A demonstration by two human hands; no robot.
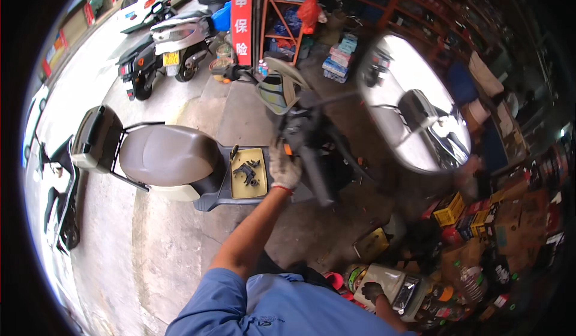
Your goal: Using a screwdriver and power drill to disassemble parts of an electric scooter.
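My left hand [283, 165], in a pale glove, lies against the scooter's handlebar housing [300, 131], its fingers fairly straight and pointing up. Beside it a yellow tray [239, 187] holds several small black parts [246, 173] on the footboard, next to the brown seat [162, 153]. A large mirror [414, 105] is at the right of the handlebar, reflecting part of a scooter. My right hand [372, 291], in a dark glove, is low at the right, at a beige container [396, 279] among clutter; what it holds, if anything, I cannot make out.
Cardboard boxes [516, 216], bottles [468, 279] and another yellow tray [371, 244] crowd the lower right. Orange metal shelving [295, 9] and stacked small boxes [339, 60] stand behind. Other scooters [174, 36] and a white car [150, 0] are at the upper left, another scooter [63, 192] at far left.
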